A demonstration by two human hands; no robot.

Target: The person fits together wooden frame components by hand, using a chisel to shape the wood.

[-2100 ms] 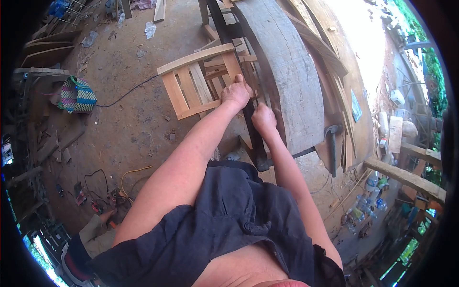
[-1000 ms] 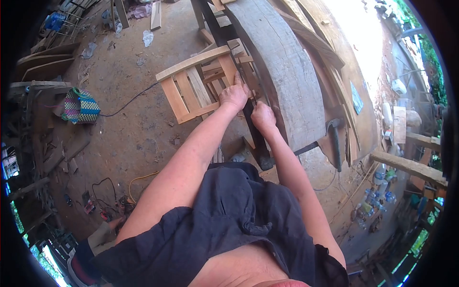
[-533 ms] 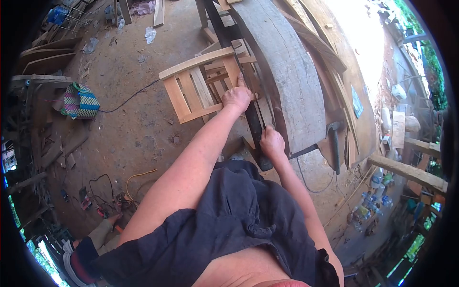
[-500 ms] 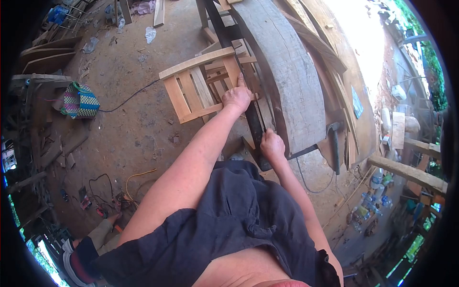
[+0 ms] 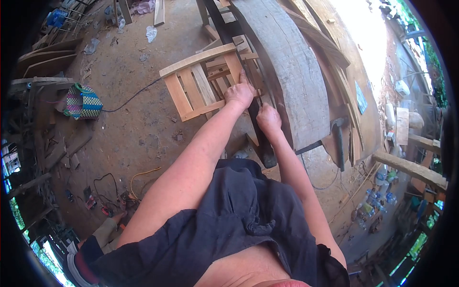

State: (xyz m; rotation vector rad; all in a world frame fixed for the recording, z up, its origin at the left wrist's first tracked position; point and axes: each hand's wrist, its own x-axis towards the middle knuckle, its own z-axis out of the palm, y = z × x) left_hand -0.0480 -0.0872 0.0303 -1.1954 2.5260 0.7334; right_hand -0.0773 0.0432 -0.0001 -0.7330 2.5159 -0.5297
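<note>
A slatted wooden frame (image 5: 196, 58) lies beside a long dark beam (image 5: 263, 143). My left hand (image 5: 240, 94) is closed around the frame's right end, where it meets the beam, with the index finger stretched along the end slat. Just to its right, my right hand (image 5: 268, 118) is closed on the end of a thin dark tool that runs up along the frame's edge. Most of the tool is hidden by the hands, so I cannot make out what it is. A thick grey plank (image 5: 294, 76) stands right of both hands.
A clamp-like dark metal tool (image 5: 340, 143) hangs at the grey plank's lower right. A woven basket (image 5: 83, 101) with a cable stands at the left. Plastic bottles (image 5: 375, 201) lie at the lower right. Another person's leg (image 5: 105, 232) shows at the lower left.
My right hand has moved up and away from my body along the beam, closer to my left hand. My left hand stays at the frame, and the view has shifted slightly.
</note>
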